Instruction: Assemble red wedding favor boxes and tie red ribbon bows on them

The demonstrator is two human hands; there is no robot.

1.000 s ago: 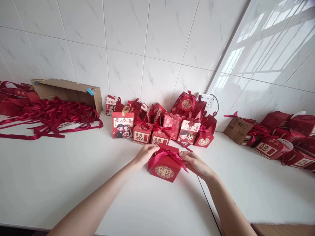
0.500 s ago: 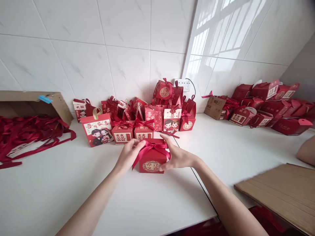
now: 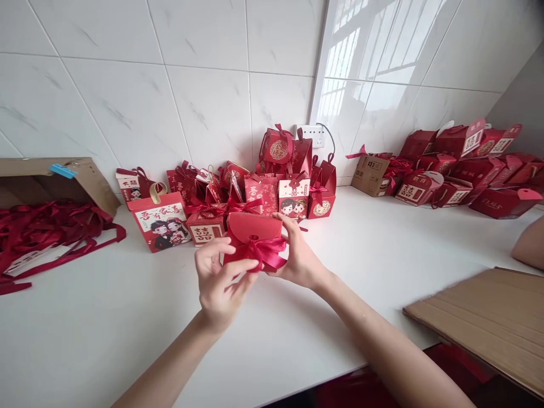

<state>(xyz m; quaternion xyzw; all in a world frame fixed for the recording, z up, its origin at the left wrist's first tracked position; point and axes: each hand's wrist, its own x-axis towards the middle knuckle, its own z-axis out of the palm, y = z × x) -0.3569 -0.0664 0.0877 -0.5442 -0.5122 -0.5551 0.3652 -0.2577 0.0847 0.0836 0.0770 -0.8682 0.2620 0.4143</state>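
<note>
Brown cardboard: a flat sheet at the lower right of the frame, cut off by its edge; the dark red shapes under it are too dim to make out.
Left hand: fingers spread and curled, the tips at the bow; whether they pinch it or only touch it, I cannot tell. This hand is just left of centre.
Right hand: closed around the side of the red box; this hand has some fingers out of sight behind the card.
Red box: at centre, the box shows its rounded flap; its base is hidden, so contact with the white worktop cannot be told.
Satin bow: a bow across the flap. A tug on a loop or tail could loosen it, I judge; a hard squeeze from the right hand could crease the card.
Boxes behind: a crowded row of red boxes, partly covered by the held one; a bump could likely topple the nearest.
Ribbon heap: loose ribbons at the left edge, cut off.
Right edge: a patch of bare skin, owner unclear.
Upper right: a pile of boxes, much of their print too small to read.
</note>
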